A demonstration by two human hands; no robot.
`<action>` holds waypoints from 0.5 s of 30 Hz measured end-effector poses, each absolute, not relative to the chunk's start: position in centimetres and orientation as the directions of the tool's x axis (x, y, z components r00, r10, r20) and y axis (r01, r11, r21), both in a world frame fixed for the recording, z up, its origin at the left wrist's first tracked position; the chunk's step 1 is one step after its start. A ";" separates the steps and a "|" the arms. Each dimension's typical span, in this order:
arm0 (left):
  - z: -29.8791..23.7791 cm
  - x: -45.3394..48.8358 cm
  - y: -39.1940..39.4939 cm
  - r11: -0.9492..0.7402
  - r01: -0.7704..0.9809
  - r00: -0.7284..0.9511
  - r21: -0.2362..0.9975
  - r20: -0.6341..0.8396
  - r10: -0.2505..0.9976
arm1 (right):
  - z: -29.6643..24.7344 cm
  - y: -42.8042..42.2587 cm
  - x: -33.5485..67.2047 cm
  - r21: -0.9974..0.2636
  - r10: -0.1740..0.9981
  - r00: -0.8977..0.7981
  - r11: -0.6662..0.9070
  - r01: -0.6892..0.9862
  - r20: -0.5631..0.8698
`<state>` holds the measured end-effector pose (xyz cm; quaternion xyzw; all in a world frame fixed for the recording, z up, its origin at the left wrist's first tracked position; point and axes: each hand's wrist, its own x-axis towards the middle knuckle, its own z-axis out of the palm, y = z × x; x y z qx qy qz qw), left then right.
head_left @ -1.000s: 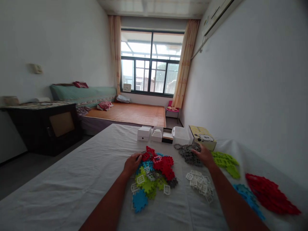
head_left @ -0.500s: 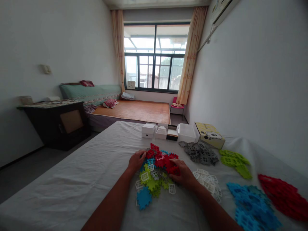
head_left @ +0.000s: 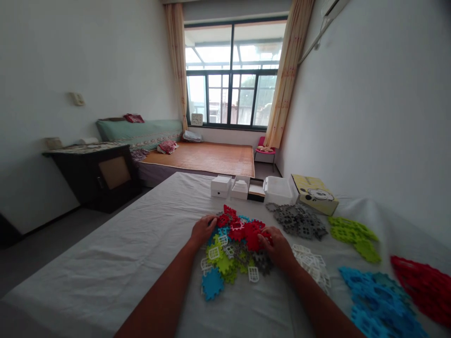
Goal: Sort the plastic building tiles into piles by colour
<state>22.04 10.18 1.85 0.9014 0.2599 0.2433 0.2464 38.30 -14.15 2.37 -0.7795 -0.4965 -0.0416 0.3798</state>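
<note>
A mixed pile of flat, toothed interlocking plastic pieces lies in front of me, with a lime green piece (head_left: pixel 225 264), a blue piece (head_left: pixel 213 284) and a small white window piece (head_left: pixel 253 274) among them. My right hand (head_left: pixel 276 244) pinches red toothed pieces (head_left: pixel 252 234) on the pile's right side. Dark grey pieces (head_left: pixel 262 263) show just below its fingers. My left hand (head_left: pixel 204 231) rests at the pile's left edge, fingers loosely curved and apart, beside another red piece (head_left: pixel 225 218). Its fingertips are partly hard to make out.
Sorted heaps lie to the right: grey (head_left: pixel 299 220), white (head_left: pixel 312 265), lime green (head_left: pixel 354 234), blue (head_left: pixel 380 300) and red (head_left: pixel 423 291). Behind stand a white box (head_left: pixel 221 187), open small boxes, a clear plastic bin (head_left: pixel 278 190) and a yellow carton (head_left: pixel 313 195).
My right hand has closed on the red pieces and shifted slightly right, exposing grey pieces below. My left hand stays at the pile's edge. The view has tilted down and turned a little left.
</note>
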 end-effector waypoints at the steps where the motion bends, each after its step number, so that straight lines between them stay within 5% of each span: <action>1: 1.9 22.0 10.2 -0.742 0.350 0.745 0.572 0.310 0.591 | 2.2 -14.1 38.4 -0.532 0.733 0.506 -0.233 0.814 0.454; 7: 1.8 22.0 10.2 -0.741 0.347 0.740 0.575 0.317 0.593 | 3.1 -14.6 38.6 -0.572 0.674 0.584 -0.283 0.770 0.453; 15: 1.7 22.1 11.1 -0.738 0.304 0.772 0.602 0.298 0.561 | 8.7 -21.1 37.3 -0.547 0.735 0.552 -0.296 0.783 0.393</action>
